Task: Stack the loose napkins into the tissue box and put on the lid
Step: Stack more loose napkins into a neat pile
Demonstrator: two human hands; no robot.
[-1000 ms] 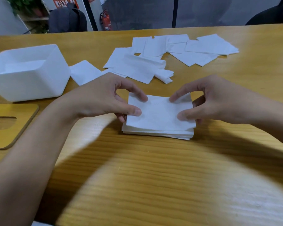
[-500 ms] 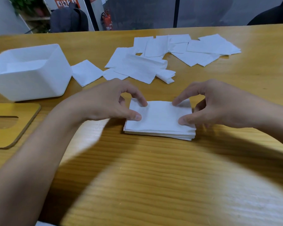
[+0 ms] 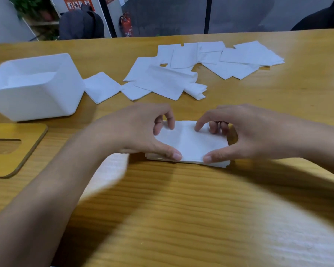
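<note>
White napkin stack [image 3: 190,146], long side running left to right on the counter [image 3: 181,212], thumbs at its near edge and fingers at its far edge, in the closed grip of left hand [image 3: 141,132] and right hand [image 3: 249,135]; open tissue box [image 3: 37,99] stands off to the left, nearer the left hand.

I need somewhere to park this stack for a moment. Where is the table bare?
The table is bare along the near side, in front of the napkin stack, and at right, between the right hand and the loose napkins. Crowded: the far middle under those napkins, and the left, where tissue box and lid sit.
</note>
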